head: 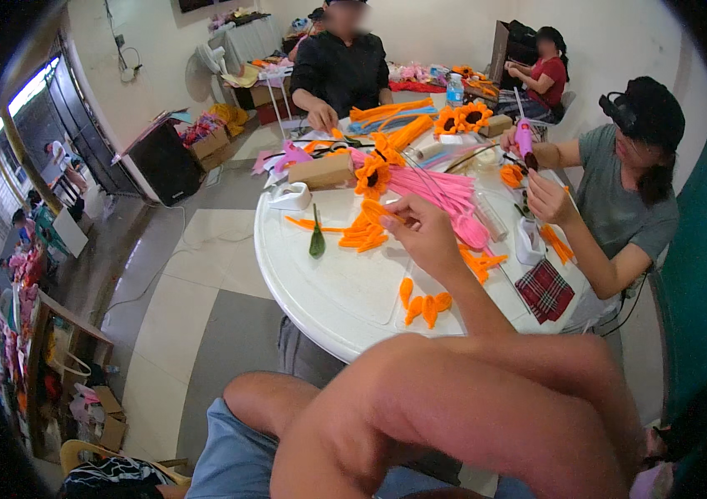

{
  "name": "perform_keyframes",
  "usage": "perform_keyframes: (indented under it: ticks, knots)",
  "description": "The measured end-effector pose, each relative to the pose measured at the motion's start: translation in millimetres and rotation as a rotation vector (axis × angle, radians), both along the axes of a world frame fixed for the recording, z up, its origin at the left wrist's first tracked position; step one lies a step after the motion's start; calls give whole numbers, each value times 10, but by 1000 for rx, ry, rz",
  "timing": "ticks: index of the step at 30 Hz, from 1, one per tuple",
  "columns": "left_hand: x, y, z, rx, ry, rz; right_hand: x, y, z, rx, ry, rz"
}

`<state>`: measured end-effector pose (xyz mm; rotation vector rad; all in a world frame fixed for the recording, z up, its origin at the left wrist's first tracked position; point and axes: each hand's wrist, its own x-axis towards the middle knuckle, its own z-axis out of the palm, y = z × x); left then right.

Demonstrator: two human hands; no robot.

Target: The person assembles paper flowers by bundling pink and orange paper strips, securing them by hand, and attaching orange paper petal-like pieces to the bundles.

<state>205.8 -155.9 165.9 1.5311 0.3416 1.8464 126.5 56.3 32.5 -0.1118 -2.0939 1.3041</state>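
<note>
My right hand pinches an orange fuzzy pipe-cleaner loop between thumb and fingertips above the white round table. My left hand is out of view. Just under the loop lies a pile of short orange pipe-cleaner pieces. Left of it rests a green pipe-cleaner leaf with a thin stem. Nearer to me, several orange petal shapes lie grouped on the table. Behind my hand are orange flowers with dark centres and a bundle of pink pipe cleaners.
A white tape dispenser and a cardboard box stand on the table's left part. At right, a co-worker holds a pink glue gun near a plaid cloth. Another person in black sits across. My bare bent knee rises before the table edge.
</note>
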Motion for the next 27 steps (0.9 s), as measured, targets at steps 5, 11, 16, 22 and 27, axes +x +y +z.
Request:
perform_keyframes:
  ticks: [5, 11, 16, 22, 27]
  knots:
    - [110, 90, -30, 20, 48, -9, 3, -64, 17, 46, -19, -9]
    - [163, 119, -91, 34, 90, 21, -14, -84, -24, 58, -1, 20]
    - [225, 209, -106, 51, 149, 48, 10, -4, -7, 47, 42, -31]
    - [15, 252, -144, 93, 404, 319, -145, 137, -39, -107, 167, -20]
    - [-1134, 757, -388, -99, 209, 1282, -55, 308, 7, -295, 243, 25]
